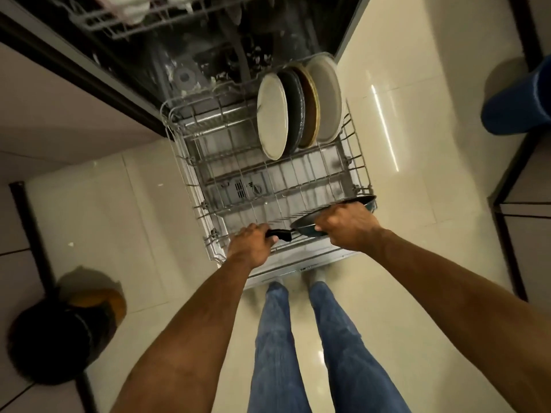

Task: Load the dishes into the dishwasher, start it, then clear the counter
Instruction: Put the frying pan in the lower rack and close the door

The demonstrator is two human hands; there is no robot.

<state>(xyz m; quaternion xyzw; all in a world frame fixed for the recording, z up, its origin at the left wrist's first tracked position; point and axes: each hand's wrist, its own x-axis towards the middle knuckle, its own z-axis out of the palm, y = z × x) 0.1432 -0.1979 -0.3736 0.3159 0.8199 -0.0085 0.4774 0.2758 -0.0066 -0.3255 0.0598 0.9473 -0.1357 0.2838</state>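
Loading stage, lower rack (190, 162) pulled out over the open dishwasher door. Left hand (253, 245) curled tight round the black handle of a frying pan (337, 207); right hand (347, 226) clamped over the pan's rim. Pan tipped on edge at the near right corner of the rack, apparently touching the tines. Four plates (272, 116) standing upright at the rack's far right. Probably rigid, fairly heavy at the bowl end, maybe slick if wet; best steered by handle plus rim. Risk: knocking tines or sliding flat.
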